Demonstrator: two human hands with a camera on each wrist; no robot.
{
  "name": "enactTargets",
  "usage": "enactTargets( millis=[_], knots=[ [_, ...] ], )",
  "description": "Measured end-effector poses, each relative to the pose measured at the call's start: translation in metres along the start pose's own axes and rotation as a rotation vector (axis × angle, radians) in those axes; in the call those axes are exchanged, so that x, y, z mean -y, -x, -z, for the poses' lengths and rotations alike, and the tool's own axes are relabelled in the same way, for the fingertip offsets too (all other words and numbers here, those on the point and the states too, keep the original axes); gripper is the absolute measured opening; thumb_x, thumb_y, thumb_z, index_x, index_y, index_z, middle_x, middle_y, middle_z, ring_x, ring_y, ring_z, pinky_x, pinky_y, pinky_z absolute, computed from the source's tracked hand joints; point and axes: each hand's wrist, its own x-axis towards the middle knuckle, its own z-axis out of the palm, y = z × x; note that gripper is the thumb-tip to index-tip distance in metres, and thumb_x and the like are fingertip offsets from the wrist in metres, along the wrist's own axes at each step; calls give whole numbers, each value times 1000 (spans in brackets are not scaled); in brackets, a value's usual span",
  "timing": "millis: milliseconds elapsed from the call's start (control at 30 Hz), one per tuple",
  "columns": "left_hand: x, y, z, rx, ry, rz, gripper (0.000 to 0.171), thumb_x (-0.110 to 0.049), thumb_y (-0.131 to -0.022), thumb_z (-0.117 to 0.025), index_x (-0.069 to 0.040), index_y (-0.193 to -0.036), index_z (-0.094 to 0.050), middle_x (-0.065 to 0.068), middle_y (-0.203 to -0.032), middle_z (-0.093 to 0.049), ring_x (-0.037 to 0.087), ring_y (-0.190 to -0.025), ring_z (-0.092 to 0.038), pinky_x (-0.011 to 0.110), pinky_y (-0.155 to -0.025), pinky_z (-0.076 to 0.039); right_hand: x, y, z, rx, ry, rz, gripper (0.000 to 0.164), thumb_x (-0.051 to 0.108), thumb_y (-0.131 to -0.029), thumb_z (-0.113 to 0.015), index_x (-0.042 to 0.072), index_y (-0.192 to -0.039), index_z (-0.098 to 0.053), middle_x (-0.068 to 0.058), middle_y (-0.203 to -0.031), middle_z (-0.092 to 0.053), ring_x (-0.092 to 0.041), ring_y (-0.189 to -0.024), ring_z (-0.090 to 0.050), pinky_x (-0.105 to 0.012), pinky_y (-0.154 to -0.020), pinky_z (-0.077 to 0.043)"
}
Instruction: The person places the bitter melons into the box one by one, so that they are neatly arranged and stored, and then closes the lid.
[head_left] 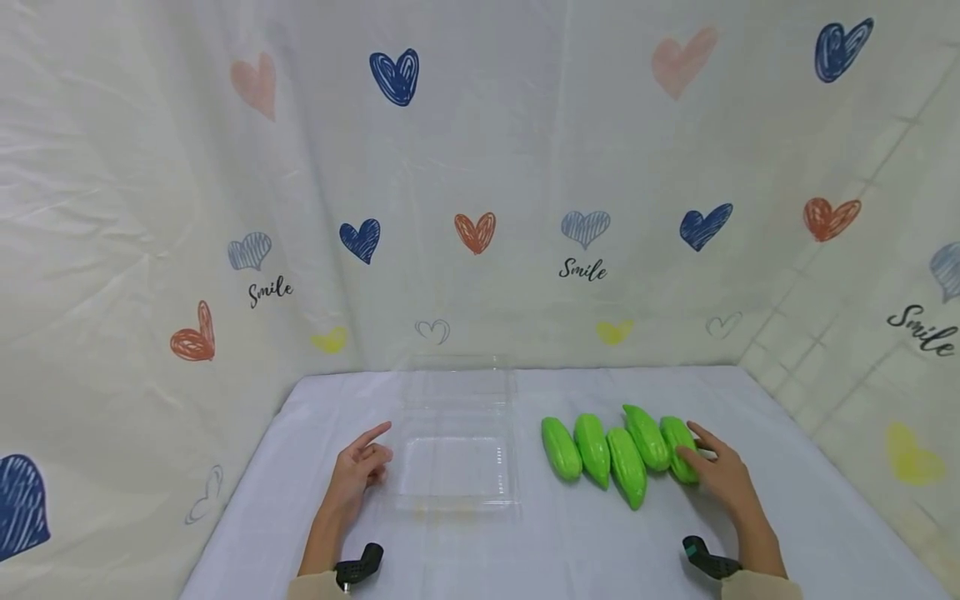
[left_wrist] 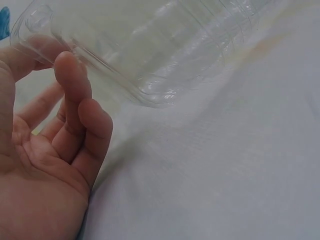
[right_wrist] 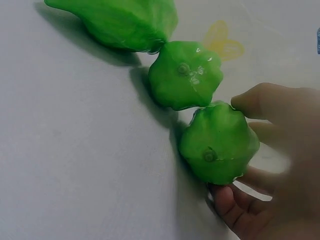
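Several green, ribbed toy vegetables with pointed tips, like bitter melons, lie side by side on the white tabletop. My right hand pinches the rightmost bitter melon, thumb on one side and fingers on the other. Its lobed end with a small round nub faces the right wrist camera. Left of the row stands a clear plastic box with its lid folded back. Beside the box's left edge is my left hand, fingers loosely bent, one fingertip seen through the clear plastic in the left wrist view.
The white cloth-covered table ends at the back against a pale curtain printed with hearts and words. The curtain also rises along both sides. Black wrist cameras sit at both wrists.
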Motion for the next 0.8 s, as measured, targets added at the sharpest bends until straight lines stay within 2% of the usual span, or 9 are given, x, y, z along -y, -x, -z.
enactTargets(
  millis=[333, 633, 800],
  knots=[
    [-1, 2, 0, 25, 28, 1, 55, -6, -93, -70, -12, -146, -56, -4, -80, -65, 12, -57, -53, 24, -56, -46, 6, 6, 5, -36, -23, 9, 77, 51, -106, -43, 9, -164, -17, -37, -154, -33, -59, -133, -41, -68, -101, -42],
    [-1, 3, -2, 36, 47, -10, 53, -3, -95, -67, -11, -146, -55, -4, -81, -64, 11, -55, -54, 23, -55, -48, 16, 11, 8, -86, -54, 26, 75, 49, -106, -46, 11, -164, -17, -35, -153, -35, -54, -128, -47, -53, -89, -50],
    [-1, 4, -1, 43, 50, -18, 52, -2, -96, -65, -10, -147, -55, -5, -81, -64, 10, -54, -54, 22, -54, -48, 25, 13, 10, -91, -71, 25, 76, 49, -106, -47, 14, -165, -15, -34, -155, -33, -53, -128, -46, -55, -90, -50]
  ],
)
